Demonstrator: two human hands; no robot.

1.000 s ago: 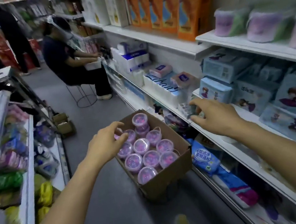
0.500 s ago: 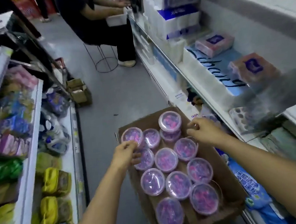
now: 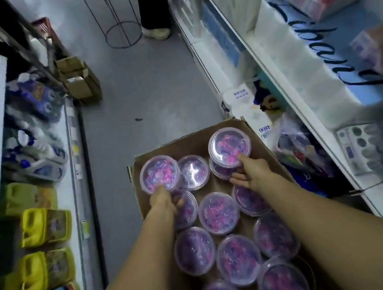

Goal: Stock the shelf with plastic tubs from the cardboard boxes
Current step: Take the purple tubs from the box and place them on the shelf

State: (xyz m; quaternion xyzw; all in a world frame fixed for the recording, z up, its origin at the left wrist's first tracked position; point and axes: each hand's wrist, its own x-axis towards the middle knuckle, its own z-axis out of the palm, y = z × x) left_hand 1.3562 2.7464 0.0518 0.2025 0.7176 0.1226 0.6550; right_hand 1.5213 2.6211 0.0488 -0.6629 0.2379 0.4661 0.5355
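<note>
While the fingers of the left hand curl under the near edge of the left tub, that tub overlaps its neighbours at the box's far-left corner. The right hand holds the right tub at its near rim, thumb on the clear lid, fingers beneath. This tub sits on top of another.

Other lidded tubs of pink-purple contents fill the open cardboard box. The box stands on a grey aisle floor beside white shelving. Yellow jugs line the left shelves. A wire stool and small cartons stand up-aisle.
</note>
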